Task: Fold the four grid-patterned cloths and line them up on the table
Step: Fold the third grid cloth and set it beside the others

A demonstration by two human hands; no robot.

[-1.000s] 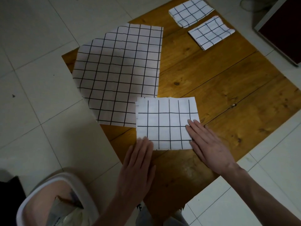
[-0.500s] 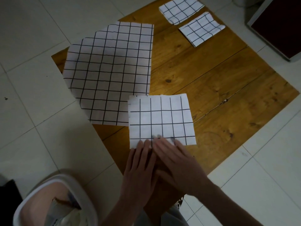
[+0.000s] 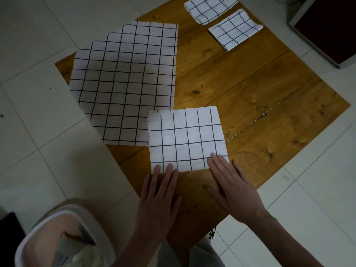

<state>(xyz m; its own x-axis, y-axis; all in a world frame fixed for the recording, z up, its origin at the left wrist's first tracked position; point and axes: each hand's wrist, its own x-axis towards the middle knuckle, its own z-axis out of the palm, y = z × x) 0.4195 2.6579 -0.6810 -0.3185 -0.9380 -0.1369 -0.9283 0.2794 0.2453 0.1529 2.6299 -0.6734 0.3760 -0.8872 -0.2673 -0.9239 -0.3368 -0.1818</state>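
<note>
Half-folded cloth (image 3: 186, 140): on the table (image 3: 260, 97), directly ahead of both hands, long side running left-right. My left hand (image 3: 159, 191) and right hand (image 3: 234, 186) lie flat, fingers straight, tips pressing its near edge. 2 folded cloths (image 3: 223, 20) far right; 1 open cloth (image 3: 127, 81) overhangs left, its hanging corner hard to make out.

A brown wood table (image 3: 240, 89) stands on a white tile floor (image 3: 34, 151). On it lie one big open cloth (image 3: 125, 81), a folded cloth (image 3: 186, 139) touching it, and two small folded cloths (image 3: 210, 8) (image 3: 234, 28) far back.
</note>
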